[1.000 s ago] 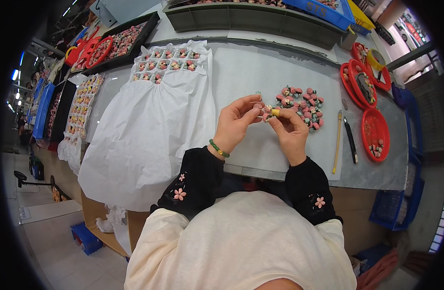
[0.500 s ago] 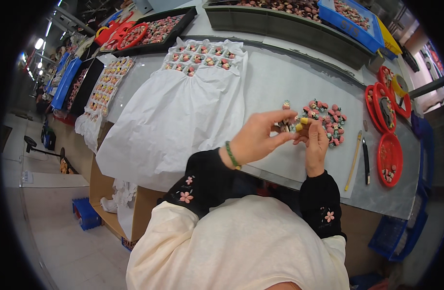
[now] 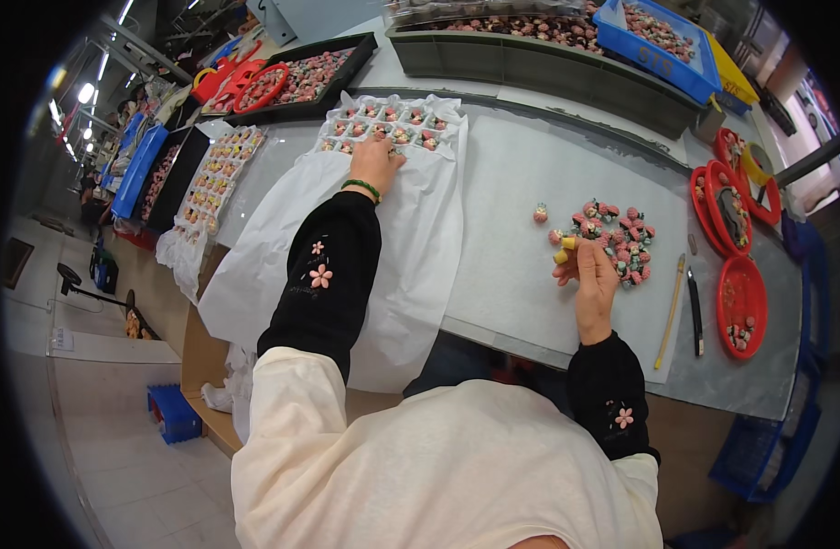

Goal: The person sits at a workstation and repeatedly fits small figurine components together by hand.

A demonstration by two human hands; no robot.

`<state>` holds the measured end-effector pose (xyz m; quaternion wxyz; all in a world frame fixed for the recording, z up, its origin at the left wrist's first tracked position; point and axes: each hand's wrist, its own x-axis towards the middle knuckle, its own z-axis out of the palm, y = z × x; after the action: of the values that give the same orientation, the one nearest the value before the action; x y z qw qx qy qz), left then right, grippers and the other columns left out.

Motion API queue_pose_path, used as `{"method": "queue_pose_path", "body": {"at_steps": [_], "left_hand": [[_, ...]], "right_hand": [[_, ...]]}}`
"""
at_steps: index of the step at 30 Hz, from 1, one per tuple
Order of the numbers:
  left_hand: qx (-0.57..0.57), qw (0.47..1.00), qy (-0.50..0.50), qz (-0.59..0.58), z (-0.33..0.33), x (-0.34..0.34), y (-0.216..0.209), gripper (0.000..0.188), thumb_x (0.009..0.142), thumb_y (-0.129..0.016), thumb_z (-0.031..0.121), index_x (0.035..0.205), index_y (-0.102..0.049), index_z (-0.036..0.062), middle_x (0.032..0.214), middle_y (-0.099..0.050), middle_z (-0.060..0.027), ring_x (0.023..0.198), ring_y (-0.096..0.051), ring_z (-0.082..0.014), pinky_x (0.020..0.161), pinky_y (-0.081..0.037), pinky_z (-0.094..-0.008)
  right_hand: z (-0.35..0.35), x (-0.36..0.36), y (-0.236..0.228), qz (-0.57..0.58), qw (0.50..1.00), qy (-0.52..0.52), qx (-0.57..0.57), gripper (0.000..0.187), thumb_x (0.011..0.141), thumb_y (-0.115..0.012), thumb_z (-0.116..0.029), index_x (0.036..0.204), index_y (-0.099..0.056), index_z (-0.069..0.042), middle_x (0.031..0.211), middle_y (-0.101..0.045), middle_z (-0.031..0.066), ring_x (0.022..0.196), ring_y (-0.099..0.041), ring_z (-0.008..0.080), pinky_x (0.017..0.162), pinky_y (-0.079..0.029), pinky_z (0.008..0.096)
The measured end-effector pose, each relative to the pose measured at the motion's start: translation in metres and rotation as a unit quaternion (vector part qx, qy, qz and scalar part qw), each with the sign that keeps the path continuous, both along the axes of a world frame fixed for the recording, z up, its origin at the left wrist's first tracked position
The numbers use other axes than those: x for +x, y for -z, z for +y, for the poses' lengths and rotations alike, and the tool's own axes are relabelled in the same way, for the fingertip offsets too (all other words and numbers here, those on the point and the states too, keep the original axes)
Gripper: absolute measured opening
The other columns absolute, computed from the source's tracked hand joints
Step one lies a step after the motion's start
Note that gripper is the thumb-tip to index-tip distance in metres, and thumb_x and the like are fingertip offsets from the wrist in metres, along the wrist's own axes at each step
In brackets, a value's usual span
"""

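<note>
My left hand (image 3: 376, 165), with a green bracelet at the wrist, reaches to the near rows of a white compartment tray (image 3: 452, 119). Its fingers are closed over a small strawberry-like figurine, mostly hidden under the fingertips. Similar pink figurines (image 3: 428, 139) sit in the tray's cells. White tissue paper (image 3: 383, 238) spreads from the tray toward me. Yellow finger covers sit on fingertips of my right hand (image 3: 592, 279), which hovers with slightly parted, curled fingers at the left side of a pile of pink figurines (image 3: 632, 242). One loose figurine (image 3: 540, 213) stands apart from the pile.
A yellow stick (image 3: 670, 311) and a black pen-like tool (image 3: 694, 316) lie right of the paper sheet. Red dishes (image 3: 754, 320) stand farther right. Long grey bin (image 3: 530, 64), blue bin (image 3: 662, 62) and black tray (image 3: 370, 46) line the back; another filled tray (image 3: 220, 174) is at left.
My left hand has left my right hand and moved far left and forward to the compartment tray. My right hand has shifted slightly down, staying by the pile.
</note>
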<state>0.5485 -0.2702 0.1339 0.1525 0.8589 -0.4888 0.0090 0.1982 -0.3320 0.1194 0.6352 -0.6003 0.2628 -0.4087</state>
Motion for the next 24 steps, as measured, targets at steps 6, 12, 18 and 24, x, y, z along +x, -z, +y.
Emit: {"method": "queue_pose_path", "body": {"at_steps": [6, 12, 18, 24], "left_hand": [[0.071, 0.988, -0.065, -0.119, 0.003, -0.025, 0.022, 0.065, 0.088, -0.030, 0.051, 0.130, -0.030, 0.0018, 0.139, -0.021, -0.0169, 0.129, -0.015, -0.0380, 0.100, -0.011, -0.0559], [0.023, 0.992, -0.023, -0.125, 0.008, -0.047, -0.004, 0.061, 0.084, -0.042, 0.039, 0.130, -0.028, 0.0020, 0.139, -0.021, -0.0171, 0.129, -0.015, -0.0364, 0.099, -0.013, -0.0568], [-0.262, 0.666, 0.533, 0.451, 0.036, -0.175, -0.161, 0.020, 0.062, -0.057, -0.002, 0.078, -0.046, 0.0002, 0.073, -0.046, -0.0070, 0.064, -0.047, -0.0197, 0.058, -0.042, -0.0277], [-0.051, 0.379, 0.688, 0.617, 0.054, -0.207, -0.230, 0.015, 0.079, -0.047, 0.008, 0.067, -0.048, -0.0020, 0.058, -0.049, -0.0145, 0.050, -0.052, -0.0243, 0.042, -0.034, -0.0279]], "right_hand": [[-0.001, 0.001, -0.001, 0.007, 1.000, 0.005, 0.002, 0.033, 0.094, -0.038, -0.028, 0.097, -0.055, 0.001, 0.075, -0.058, 0.0063, 0.060, -0.054, 0.0102, 0.052, -0.042, 0.0210], [-0.002, 0.000, 0.000, 0.017, 1.000, 0.014, -0.015, 0.033, 0.093, -0.038, -0.027, 0.097, -0.055, 0.001, 0.075, -0.058, 0.0056, 0.060, -0.053, 0.0095, 0.052, -0.042, 0.0208], [-0.002, 0.000, 0.002, 0.032, 0.999, -0.006, 0.006, 0.033, 0.094, -0.038, -0.026, 0.099, -0.056, 0.001, 0.076, -0.057, 0.0048, 0.061, -0.053, 0.0092, 0.054, -0.042, 0.0205], [0.002, 0.005, -0.002, 0.002, 1.000, -0.006, 0.003, 0.034, 0.093, -0.038, -0.028, 0.097, -0.056, 0.000, 0.077, -0.058, 0.0054, 0.061, -0.053, 0.0097, 0.053, -0.042, 0.0208]]}}
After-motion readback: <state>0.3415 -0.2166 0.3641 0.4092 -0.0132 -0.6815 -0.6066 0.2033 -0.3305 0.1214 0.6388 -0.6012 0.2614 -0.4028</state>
